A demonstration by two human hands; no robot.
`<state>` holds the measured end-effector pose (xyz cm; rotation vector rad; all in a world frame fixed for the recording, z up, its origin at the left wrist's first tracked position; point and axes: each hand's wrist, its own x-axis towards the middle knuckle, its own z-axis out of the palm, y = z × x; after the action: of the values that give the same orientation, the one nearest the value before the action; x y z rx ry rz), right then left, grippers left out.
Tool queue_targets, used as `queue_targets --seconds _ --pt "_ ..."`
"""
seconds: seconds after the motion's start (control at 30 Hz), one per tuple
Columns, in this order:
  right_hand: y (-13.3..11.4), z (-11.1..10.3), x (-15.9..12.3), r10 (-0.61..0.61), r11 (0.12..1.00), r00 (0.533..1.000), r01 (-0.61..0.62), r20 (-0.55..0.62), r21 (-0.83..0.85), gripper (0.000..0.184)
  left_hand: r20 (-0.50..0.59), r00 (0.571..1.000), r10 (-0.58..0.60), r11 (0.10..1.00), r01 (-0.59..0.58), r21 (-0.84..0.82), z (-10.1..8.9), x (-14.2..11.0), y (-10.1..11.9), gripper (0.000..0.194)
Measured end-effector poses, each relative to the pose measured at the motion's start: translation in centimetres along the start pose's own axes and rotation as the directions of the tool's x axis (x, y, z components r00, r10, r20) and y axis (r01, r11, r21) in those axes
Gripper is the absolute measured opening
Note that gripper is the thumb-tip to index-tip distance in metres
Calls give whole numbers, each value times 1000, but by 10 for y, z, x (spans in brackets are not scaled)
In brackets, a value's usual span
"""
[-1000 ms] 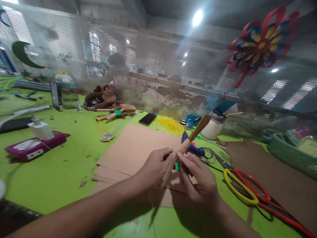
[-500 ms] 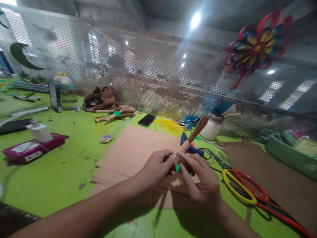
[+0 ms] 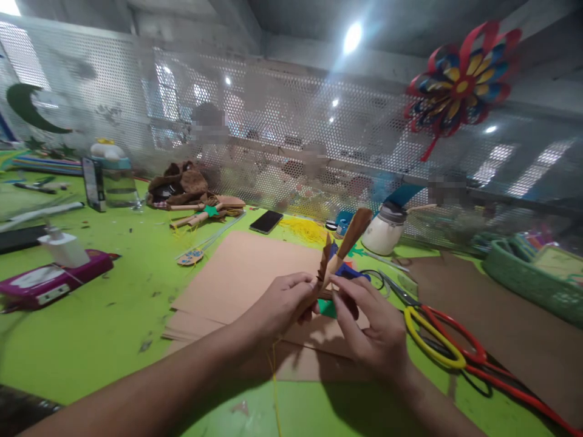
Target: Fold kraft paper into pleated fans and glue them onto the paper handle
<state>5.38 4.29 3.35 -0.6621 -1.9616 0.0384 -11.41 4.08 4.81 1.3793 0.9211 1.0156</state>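
Observation:
Over a stack of brown paper sheets (image 3: 241, 273), both my hands grip a brown rolled-paper craft piece (image 3: 356, 232) with a flat, darker blade-like end pointing up and away. My left hand (image 3: 282, 305) pinches its near part between thumb and fingers. The fingers of my right hand (image 3: 376, 325) close on its right side. A narrow brown strip with a jagged edge (image 3: 324, 261) stands up beside the blade end. Between my hands a green piece (image 3: 327, 308) shows, partly hidden by fingers. Yellow string (image 3: 275, 388) hangs below my left hand.
Scissors with red and yellow handles (image 3: 435, 337) lie at right, near a blue glue gun (image 3: 353, 271). A phone (image 3: 266, 222), yellow strands (image 3: 305, 229) and a similar craft with a green star (image 3: 211, 211) lie behind. A purple power strip (image 3: 86, 270) sits left.
The craft piece has turned in my hands, bringing the jagged strip into sight beside the blade end. My left hand has shifted its hold slightly. The whole view has drifted a little.

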Motion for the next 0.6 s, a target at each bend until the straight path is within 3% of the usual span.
queue_targets --seconds 0.6 --pt "-6 -3 7 171 984 985 -173 33 49 18 11 999 44 960 -45 275 -1 7 -18 28"
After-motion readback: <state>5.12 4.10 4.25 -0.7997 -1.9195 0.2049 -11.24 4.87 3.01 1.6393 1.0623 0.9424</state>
